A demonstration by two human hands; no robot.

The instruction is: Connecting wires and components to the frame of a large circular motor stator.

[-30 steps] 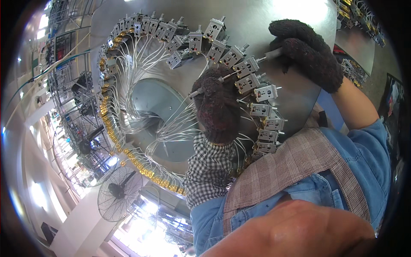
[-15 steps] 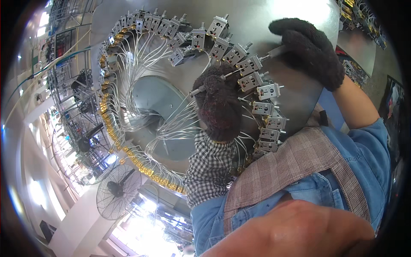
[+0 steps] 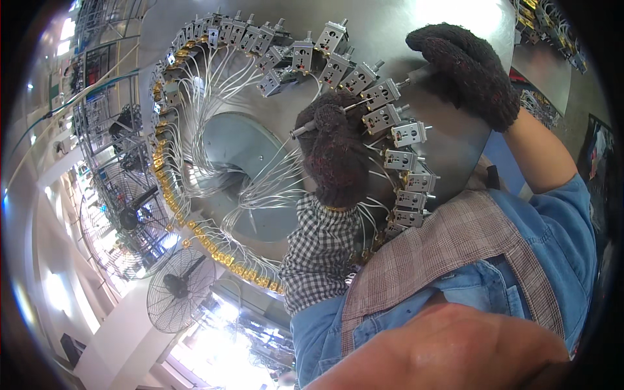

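Note:
My left hand [image 3: 333, 153], in a dark knitted glove, is closed round a slim metal screwdriver-like tool [image 3: 303, 130]. Its thin shaft points right to a silver metal block [image 3: 382, 93] with round holes and a stem. On the block's other side, my right hand [image 3: 465, 75] wears a matching glove. Its bent fingers curl around a grey, rod-like piece [image 3: 424, 77] that lines up with the block's stem; the glove hides most of it. More silver blocks [image 3: 409, 134] stand in a curved row beside my left hand, with white wires [image 3: 260, 195] running toward the middle.
A round grey plate [image 3: 227, 140] sits inside the ring, where the wires gather. Brass-coloured fittings [image 3: 218, 255] line the ring's left and near sides. The shiny metal tabletop [image 3: 390, 39] extends behind the blocks. A fan [image 3: 175, 286] stands at lower left, and more wired parts [image 3: 552, 32] lie at far right.
My right hand has shifted slightly up and left. The tool in my left hand has turned a little, and the nearby blocks have moved very slightly.

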